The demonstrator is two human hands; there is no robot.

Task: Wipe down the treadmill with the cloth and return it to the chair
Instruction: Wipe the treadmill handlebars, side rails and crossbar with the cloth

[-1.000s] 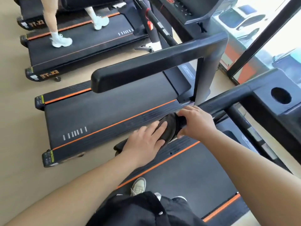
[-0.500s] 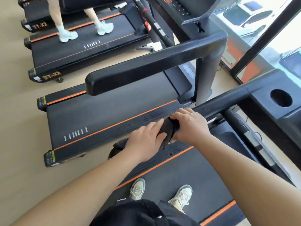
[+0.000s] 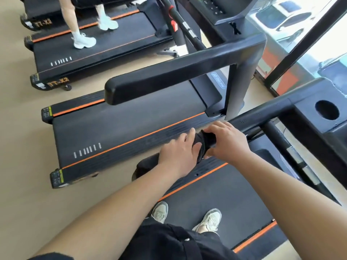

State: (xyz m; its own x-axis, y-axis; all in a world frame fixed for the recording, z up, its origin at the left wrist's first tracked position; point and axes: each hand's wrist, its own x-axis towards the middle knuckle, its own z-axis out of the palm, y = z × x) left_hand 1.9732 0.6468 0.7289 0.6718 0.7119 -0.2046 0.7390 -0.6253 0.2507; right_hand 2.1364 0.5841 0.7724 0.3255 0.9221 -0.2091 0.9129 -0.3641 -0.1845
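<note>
I stand on a black treadmill [image 3: 221,196] with orange side stripes. Its left handrail [image 3: 262,113] runs from the console down towards me. A dark cloth [image 3: 203,141] is wrapped over the handrail. My right hand [image 3: 227,141] grips the cloth round the rail from the right side. My left hand [image 3: 180,154] lies on the rail just below, fingers stretched onto the cloth's near edge. The rail's lower end [image 3: 144,166] shows under my left forearm. No chair is in view.
A second treadmill [image 3: 122,128] stands close on the left, its handrail [image 3: 169,77] level with my hands. Farther left a person [image 3: 82,34] in white shoes walks on a third one. The console cup holder [image 3: 326,109] is at right, windows beyond.
Both hands have slid a little up the handrail with the cloth. The view has tilted down, showing my shoes on the belt.
</note>
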